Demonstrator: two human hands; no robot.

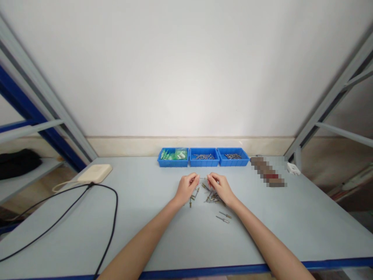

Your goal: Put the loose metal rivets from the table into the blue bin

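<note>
Between my two hands is a thin metal pin with a thicker sleeve-like end (pixel 205 178), like a blind rivet; its exact kind is too small to tell. My left hand (pixel 187 187) pinches one end, and my right hand (pixel 221 188) pinches the other with fingers closed. Under the left fingers lie several similar metal pins (pixel 191 201), some with brass-coloured ends. A larger heap of such pins (pixel 215 198) rests beside and partly beneath my right hand. Two more pins (pixel 223 219) lie apart, nearer the front edge.
Three blue bins stand along the wall: the left bin (pixel 173 164) holds green packets, the middle bin (pixel 204 163) and right bin (pixel 234 162) thin metal pieces. A cream box (pixel 97 172) and black cable (pixel 115 206) lie left. At right are a blurred-out object (pixel 268 173) and white block (pixel 293 168).
</note>
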